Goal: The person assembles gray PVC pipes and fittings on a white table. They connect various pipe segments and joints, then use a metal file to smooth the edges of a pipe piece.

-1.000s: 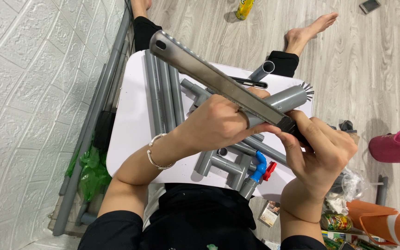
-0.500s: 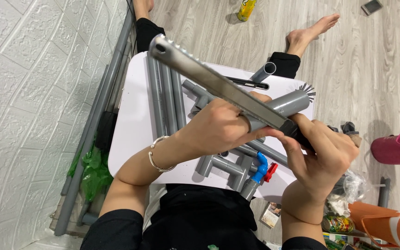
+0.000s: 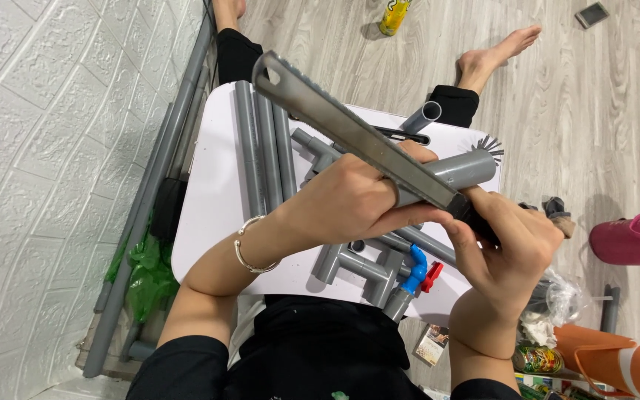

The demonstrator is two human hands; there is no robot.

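Setting: pale wood-plank floor beside a white embossed wall; a small white table (image 3: pixel 209 222) stands over the seated person's lap.
Tool: a long metal hand saw (image 3: pixel 350 130) with a flat grey blade and a black handle, raised above the table and slanting from upper left down to lower right.
Left hand: the left hand (image 3: pixel 350 204) is closed around a short grey PVC pipe (image 3: pixel 461 170), thumb and fingers wrapped, with the saw blade lying across its knuckles.
Right hand: the right hand (image 3: pixel 509 248) is clenched on the saw's black handle at the low end.
Handling, pipe: probably light, stiff and smooth, so it may turn or slip in the palm; a full wrap close to the blade looks the safest hold.
Handling, saw: rigid and edged along one side; best held by the handle only.
On the table: loose grey pipe lengths (image 3: pixel 261 148) side by side, and a grey tee fitting assembly (image 3: pixel 357 267) with a blue valve handle (image 3: pixel 415 261).
Floor: a pink slipper (image 3: pixel 631 237) off to the right, well apart.
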